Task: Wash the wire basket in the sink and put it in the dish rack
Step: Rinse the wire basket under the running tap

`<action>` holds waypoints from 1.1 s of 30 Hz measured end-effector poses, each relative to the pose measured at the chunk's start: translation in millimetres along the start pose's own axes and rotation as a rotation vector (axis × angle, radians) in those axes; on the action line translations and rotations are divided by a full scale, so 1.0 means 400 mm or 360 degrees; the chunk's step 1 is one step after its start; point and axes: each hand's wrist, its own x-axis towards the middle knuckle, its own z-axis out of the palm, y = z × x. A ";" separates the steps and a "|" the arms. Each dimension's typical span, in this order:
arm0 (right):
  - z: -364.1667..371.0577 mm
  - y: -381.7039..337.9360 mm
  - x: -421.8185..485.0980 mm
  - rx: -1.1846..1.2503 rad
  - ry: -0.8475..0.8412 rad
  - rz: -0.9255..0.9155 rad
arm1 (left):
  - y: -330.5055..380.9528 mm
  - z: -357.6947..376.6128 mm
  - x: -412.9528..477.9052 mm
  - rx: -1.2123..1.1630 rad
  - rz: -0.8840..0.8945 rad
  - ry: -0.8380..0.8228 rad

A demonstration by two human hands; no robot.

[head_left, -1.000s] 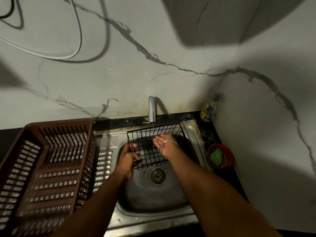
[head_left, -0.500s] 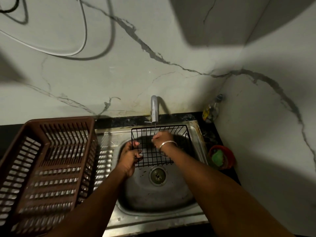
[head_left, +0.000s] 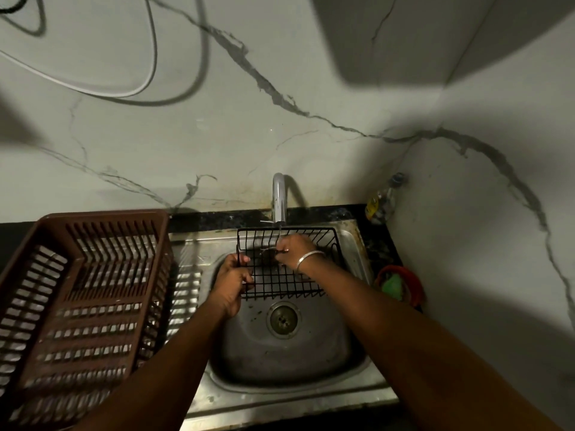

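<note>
A black wire basket (head_left: 280, 283) is held over the steel sink (head_left: 311, 353), right under the tap (head_left: 279, 197), from which a thin stream of water runs. My left hand (head_left: 231, 283) grips the basket's left edge. My right hand (head_left: 292, 248), with a bangle on the wrist, is inside the basket with curled fingers against its back wires; whether it holds anything is unclear. The brown plastic dish rack (head_left: 84, 293) stands left of the sink.
A red bowl (head_left: 413, 284) with a green scrubber sits on the counter right of the sink. A small bottle (head_left: 381, 203) stands in the back right corner. Marble walls close in at the back and right. The drain (head_left: 282, 319) lies below the basket.
The basket has levelled out from its earlier tilt. My right hand turned from palm-up with fingers spread to curled against the back wires. My left hand kept its grip.
</note>
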 end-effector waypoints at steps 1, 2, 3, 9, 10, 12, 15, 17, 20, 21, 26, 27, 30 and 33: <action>-0.011 0.017 0.004 -0.0150 0.0023 0.0089 | 0.001 -0.002 -0.001 0.0000 0.0006 0.0005; -0.013 0.031 0.004 -0.0241 0.0019 0.0199 | 0.002 -0.004 -0.001 -0.0005 0.0010 0.0014; -0.010 0.037 0.001 -0.0267 -0.0021 0.0269 | 0.003 -0.004 -0.004 -0.0005 0.0013 0.0020; 0.029 0.001 -0.010 0.0438 -0.0168 0.0101 | 0.000 0.009 -0.006 -0.0009 -0.0010 0.0018; 0.028 0.005 -0.010 0.0640 -0.0157 0.0228 | 0.001 0.012 -0.006 -0.0025 -0.0008 0.0013; 0.022 0.027 -0.002 0.0992 0.0040 0.0536 | -0.001 0.017 -0.006 -0.0034 0.0020 0.0006; -0.010 0.016 -0.003 0.1827 -0.0111 0.0851 | -0.011 0.022 -0.004 -0.0024 0.0045 0.0006; -0.033 -0.011 -0.010 0.2331 -0.0321 0.0935 | -0.014 0.024 -0.003 -0.0047 0.0025 0.0019; -0.056 -0.051 -0.006 0.2487 -0.0459 0.0867 | -0.009 0.019 0.000 -0.0106 -0.0016 0.0046; -0.067 -0.062 -0.004 0.2518 -0.0455 0.0852 | -0.009 0.016 0.003 -0.0119 -0.0029 0.0052; -0.087 -0.091 0.021 0.2389 -0.0443 0.0855 | -0.017 0.010 0.002 -0.0142 -0.0064 0.0082; -0.083 -0.089 0.024 0.2314 -0.0419 0.0894 | -0.018 0.012 0.000 -0.0142 -0.0054 0.0078; -0.075 -0.081 0.016 0.2057 -0.0457 0.0909 | -0.018 0.013 -0.005 -0.0134 -0.0016 0.0051; -0.070 -0.065 0.013 0.1999 -0.0436 0.0956 | -0.018 0.014 -0.008 -0.0127 -0.0001 0.0033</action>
